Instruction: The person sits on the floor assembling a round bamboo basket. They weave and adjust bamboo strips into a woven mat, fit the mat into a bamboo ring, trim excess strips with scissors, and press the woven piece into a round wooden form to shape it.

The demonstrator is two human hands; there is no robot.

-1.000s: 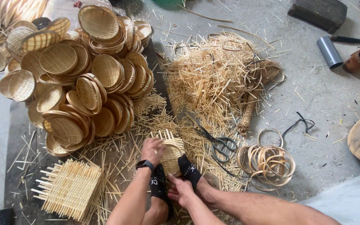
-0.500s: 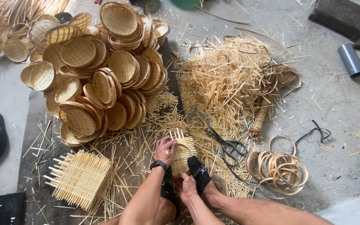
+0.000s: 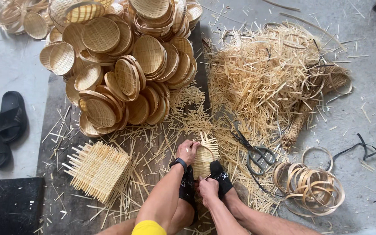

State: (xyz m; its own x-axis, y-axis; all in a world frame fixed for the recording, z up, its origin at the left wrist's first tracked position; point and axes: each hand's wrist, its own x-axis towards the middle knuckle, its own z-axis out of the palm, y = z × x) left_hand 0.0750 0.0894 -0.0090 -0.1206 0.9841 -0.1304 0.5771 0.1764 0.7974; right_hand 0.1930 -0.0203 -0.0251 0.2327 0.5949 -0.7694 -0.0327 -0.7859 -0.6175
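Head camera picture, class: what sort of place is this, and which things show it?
Probably a floor-level basket-weaving workspace. A heap of round woven bamboo baskets, a loose pile of pale cut bamboo slivers and a stack of thin bamboo rim hoops lie around the half-woven small basket.

A: Small half-woven pale bamboo basket (image 3: 204,160): matt split strips, rough loose ends. Heap of round woven bamboo trays (image 3: 127,65)?

B: Same dry, matt weave. Black-handled scissors (image 3: 253,152): dull metal blades. Grey floor (image 3: 370,113): rough concrete.
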